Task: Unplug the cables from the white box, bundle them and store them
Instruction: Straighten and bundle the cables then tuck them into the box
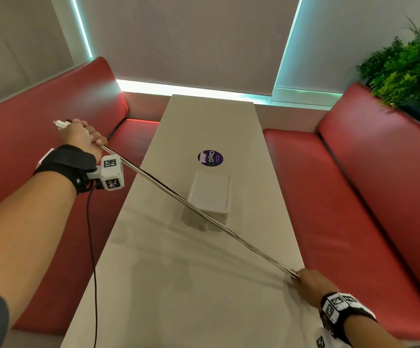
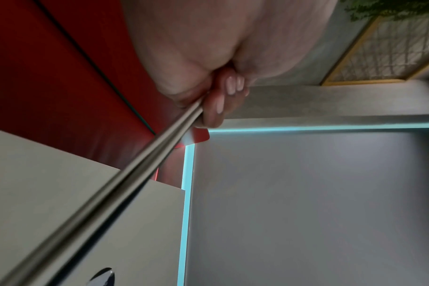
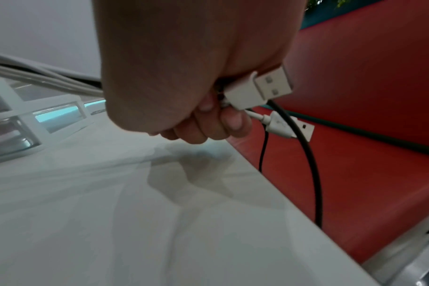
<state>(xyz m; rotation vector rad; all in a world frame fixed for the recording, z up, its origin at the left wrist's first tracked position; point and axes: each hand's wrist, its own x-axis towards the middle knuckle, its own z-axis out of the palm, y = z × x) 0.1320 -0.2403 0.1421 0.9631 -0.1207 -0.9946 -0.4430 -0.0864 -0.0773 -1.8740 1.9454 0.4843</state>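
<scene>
Several cables (image 1: 199,212), white and black, run taut in one straight bundle across the table. My left hand (image 1: 85,134) grips one end, raised over the left bench, with white plugs (image 1: 60,123) sticking out past the fist. My right hand (image 1: 307,282) grips the other end at the table's near right edge. In the right wrist view white USB plugs (image 3: 260,91) and a black cable loop (image 3: 311,160) hang from that fist (image 3: 208,116). In the left wrist view the cables (image 2: 125,180) leave my curled fingers (image 2: 218,104). The white box (image 1: 209,194) stands mid-table under the cables.
The long pale table (image 1: 178,285) runs between two red benches (image 1: 354,209). A round purple sticker (image 1: 210,158) lies beyond the box. A green plant (image 1: 410,64) stands at the back right. A black wrist-camera lead (image 1: 92,247) hangs from my left wrist.
</scene>
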